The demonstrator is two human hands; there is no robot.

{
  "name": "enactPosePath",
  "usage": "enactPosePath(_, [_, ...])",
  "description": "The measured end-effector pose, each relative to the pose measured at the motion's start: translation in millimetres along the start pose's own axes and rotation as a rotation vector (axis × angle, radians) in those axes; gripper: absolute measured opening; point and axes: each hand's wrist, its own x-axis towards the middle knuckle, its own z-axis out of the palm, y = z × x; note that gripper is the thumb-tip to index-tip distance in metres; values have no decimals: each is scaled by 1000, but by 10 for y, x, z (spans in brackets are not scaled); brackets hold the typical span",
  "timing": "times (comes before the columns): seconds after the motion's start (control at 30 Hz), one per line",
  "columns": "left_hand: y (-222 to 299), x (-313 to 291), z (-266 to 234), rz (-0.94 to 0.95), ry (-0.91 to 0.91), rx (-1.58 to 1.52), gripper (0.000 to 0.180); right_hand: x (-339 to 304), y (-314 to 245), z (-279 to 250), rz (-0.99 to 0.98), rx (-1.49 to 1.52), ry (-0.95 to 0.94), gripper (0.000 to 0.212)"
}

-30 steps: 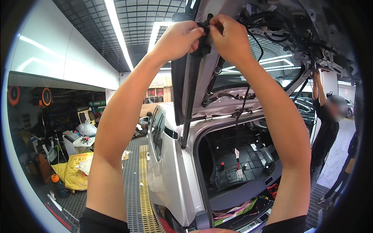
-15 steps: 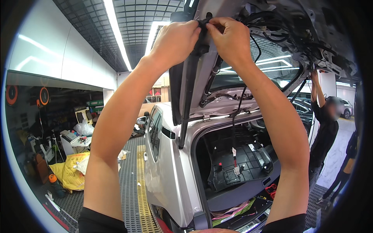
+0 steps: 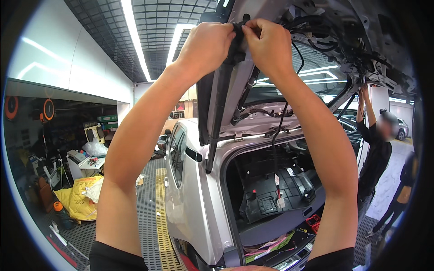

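Observation:
Both my arms reach up to the raised tailgate (image 3: 247, 49) of a silver car. My left hand (image 3: 205, 47) has its fingers closed around a small black part (image 3: 238, 30) at the tailgate's edge. From the other side, my right hand (image 3: 271, 47) pinches the same part between thumb and fingertips. Its exact kind is too dark and covered to make out. Just below it a black tailgate strut (image 3: 213, 147) runs down toward the car body. A dark round hole (image 3: 246, 17) shows in the metal above the part.
Black wiring (image 3: 312, 22) hangs along the bare tailgate at the right. Below, the open boot holds a black trim panel (image 3: 275, 192). A person in black (image 3: 376, 158) reaches up at the tailgate's far right side. A yellow bag (image 3: 81, 198) lies on the floor left.
The view has shifted slightly, so the car and room sit a little further left. My hands keep hold of the black part with only a slight shift of the fingers.

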Motion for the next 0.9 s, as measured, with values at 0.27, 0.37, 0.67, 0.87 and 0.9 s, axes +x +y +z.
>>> enactPosePath(0.27, [-42,-21,99,28,49,-18,18,277,67,-145,-134,-207,-206,23])
enactPosePath(0.37, [-11,-80,209,13,161,-181,20,285,65,-141,-162,-280,-220,25])
enactPosePath(0.67, [55,-125,300,-265,145,-322,28,243,169,-71,-258,-332,-147,26])
enactPosePath(0.87, [17,-126,363,-282,208,-354,27,242,134,-106,-237,-304,-188,26])
enactPosePath(0.9, [25,-134,351,-284,204,-345,26,244,129,-118,-241,-291,-199,25])
